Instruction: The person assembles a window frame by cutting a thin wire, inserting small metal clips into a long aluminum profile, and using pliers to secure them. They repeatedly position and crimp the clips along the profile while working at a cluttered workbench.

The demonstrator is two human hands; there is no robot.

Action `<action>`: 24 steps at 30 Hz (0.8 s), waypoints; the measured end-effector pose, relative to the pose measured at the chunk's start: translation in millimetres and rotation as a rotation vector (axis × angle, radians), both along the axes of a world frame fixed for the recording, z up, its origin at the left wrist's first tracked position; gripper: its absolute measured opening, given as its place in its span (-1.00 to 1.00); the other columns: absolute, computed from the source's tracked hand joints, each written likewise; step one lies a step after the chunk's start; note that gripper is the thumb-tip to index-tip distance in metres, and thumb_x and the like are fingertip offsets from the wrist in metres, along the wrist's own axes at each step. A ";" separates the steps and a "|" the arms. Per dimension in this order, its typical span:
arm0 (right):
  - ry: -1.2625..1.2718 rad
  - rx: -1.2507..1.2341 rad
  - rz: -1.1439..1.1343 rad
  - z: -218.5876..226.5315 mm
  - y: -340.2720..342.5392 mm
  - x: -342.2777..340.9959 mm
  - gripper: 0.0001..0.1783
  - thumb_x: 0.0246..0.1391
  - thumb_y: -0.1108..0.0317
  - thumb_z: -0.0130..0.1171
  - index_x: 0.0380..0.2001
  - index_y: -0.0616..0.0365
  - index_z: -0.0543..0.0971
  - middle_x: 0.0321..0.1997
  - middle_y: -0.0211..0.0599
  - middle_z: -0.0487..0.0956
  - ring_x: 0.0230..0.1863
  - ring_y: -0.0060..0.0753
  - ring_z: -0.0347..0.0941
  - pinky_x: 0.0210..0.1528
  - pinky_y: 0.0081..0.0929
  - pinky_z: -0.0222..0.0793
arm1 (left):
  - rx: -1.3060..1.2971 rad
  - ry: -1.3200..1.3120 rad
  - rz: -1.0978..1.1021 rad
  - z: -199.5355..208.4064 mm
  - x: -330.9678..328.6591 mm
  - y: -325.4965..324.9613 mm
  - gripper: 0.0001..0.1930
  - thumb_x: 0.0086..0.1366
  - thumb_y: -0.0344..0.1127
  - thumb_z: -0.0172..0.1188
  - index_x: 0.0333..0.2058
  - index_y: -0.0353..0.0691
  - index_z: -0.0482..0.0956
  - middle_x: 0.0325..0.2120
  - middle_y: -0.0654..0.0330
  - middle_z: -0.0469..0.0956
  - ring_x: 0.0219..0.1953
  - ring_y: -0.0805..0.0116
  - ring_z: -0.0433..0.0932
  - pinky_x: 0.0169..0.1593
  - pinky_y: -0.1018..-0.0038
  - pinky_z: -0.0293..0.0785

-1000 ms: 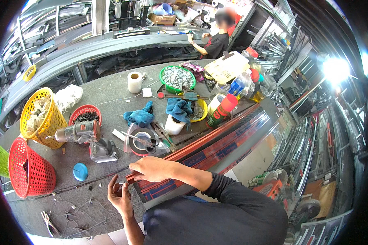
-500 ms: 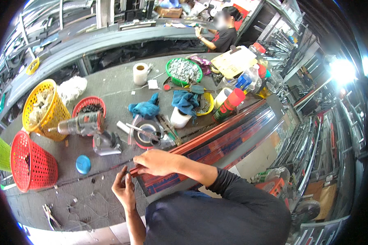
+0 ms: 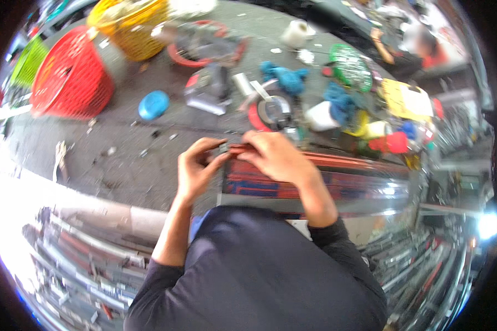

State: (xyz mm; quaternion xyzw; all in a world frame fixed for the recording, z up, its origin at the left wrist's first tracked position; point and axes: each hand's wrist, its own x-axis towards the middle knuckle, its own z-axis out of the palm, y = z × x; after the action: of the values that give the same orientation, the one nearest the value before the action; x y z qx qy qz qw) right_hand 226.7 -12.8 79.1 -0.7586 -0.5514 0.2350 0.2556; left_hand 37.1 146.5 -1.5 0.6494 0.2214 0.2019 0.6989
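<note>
Over the workbench my two hands meet at the near end of a long reddish strip (image 3: pixel 342 160). Thumb and fingers of my left hand (image 3: pixel 192 168) are closed on a small grey piece (image 3: pixel 223 148) at the strip's tip. My right hand (image 3: pixel 279 157) is wrapped over the strip's end from above, fingers pinched on it. Whether the grey piece sits inside the strip or only touches it cannot be made out. Beneath lies a flat bar with blue and red film (image 3: pixel 292 185), running off to the right. Motion blurs the picture somewhat.
Beyond my hands lie a cordless drill (image 3: pixel 210 88), a tape roll (image 3: pixel 270 110) and blue cloths (image 3: pixel 287 77). A blue round lid (image 3: pixel 153 105) and a red basket (image 3: pixel 74 77) stand left. Pliers (image 3: pixel 61 160) rest near the bench edge. A co-worker (image 3: pixel 411 55) is at far right.
The view has turned and dropped, so the bench items sit higher in the picture. My left hand has come up level with my right, its fingers now round the small grey piece.
</note>
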 end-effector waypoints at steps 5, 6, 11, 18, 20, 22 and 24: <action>0.041 -0.047 -0.028 -3.6 -5.6 1.1 -0.56 0.44 0.03 0.41 -0.11 0.25 0.63 -0.17 0.22 0.75 0.00 0.40 0.73 0.01 0.20 0.59 | -0.101 0.163 -0.060 -0.7 -1.0 6.2 -0.68 0.48 -0.48 0.50 0.17 -0.34 0.78 -0.35 0.36 0.69 -0.51 0.73 0.45 -0.50 0.63 0.27; 0.030 -0.023 -0.022 -4.5 -4.4 -0.1 -0.57 0.43 0.05 0.42 -0.11 0.26 0.63 -0.17 0.22 0.75 0.00 0.40 0.73 0.02 0.20 0.59 | -0.093 0.136 -0.068 -2.6 -0.7 8.8 -0.67 0.48 -0.47 0.51 0.17 -0.35 0.78 -0.41 0.39 0.67 -0.55 0.71 0.45 -0.53 0.61 0.26; 0.039 0.008 -0.006 -4.3 -7.0 -1.3 -0.61 0.42 0.12 0.44 -0.06 0.29 0.63 -0.09 0.21 0.77 0.02 0.40 0.73 0.05 0.22 0.59 | -0.132 0.184 -0.150 -1.4 -6.2 19.1 -0.65 0.46 -0.43 0.56 0.16 -0.37 0.80 -0.50 0.34 0.69 -0.60 0.67 0.48 -0.55 0.57 0.34; 0.036 -0.027 -0.002 -10.6 -6.6 -3.5 -0.57 0.41 0.03 0.44 -0.11 0.24 0.64 -0.13 0.19 0.76 0.00 0.41 0.72 0.01 0.19 0.60 | -0.109 0.221 -0.118 0.4 -0.8 9.3 -0.65 0.43 -0.34 0.60 0.12 -0.35 0.86 -0.46 0.33 0.72 -0.60 0.65 0.47 -0.57 0.56 0.34; 0.031 0.059 0.011 -11.0 -7.2 -5.2 -0.60 0.40 0.06 0.45 -0.16 0.23 0.64 -0.15 0.20 0.74 -0.03 0.35 0.73 -0.04 0.16 0.60 | -0.141 0.156 -0.123 -2.3 -2.2 8.8 -0.62 0.40 -0.30 0.63 0.13 -0.32 0.87 -0.49 0.35 0.70 -0.61 0.65 0.42 -0.56 0.56 0.32; 0.036 0.040 0.007 -9.2 -7.6 -5.5 -0.70 0.37 0.23 0.51 -0.06 0.23 0.69 -0.14 0.05 0.77 -0.07 0.22 0.76 -0.02 0.02 0.65 | -0.231 0.170 -0.151 -1.8 -6.2 10.1 -0.56 0.42 -0.26 0.63 0.19 -0.30 0.84 -0.49 0.38 0.67 -0.58 0.66 0.44 -0.52 0.58 0.36; 0.014 0.116 0.001 -4.0 -11.4 -2.6 -0.64 0.38 0.23 0.51 0.00 0.28 0.66 -0.10 0.02 0.77 -0.02 0.20 0.75 0.04 -0.02 0.64 | -0.351 0.078 -0.193 0.5 -7.9 11.5 -0.60 0.53 -0.26 0.54 0.24 -0.30 0.81 -0.46 0.37 0.70 -0.55 0.70 0.47 -0.50 0.61 0.42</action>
State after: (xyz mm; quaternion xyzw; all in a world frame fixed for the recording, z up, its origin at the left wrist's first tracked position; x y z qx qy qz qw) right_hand 224.2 -24.2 75.1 -0.7404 -0.5627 0.2082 0.3031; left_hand 29.1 158.0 -1.0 0.5433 0.2166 0.0670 0.8083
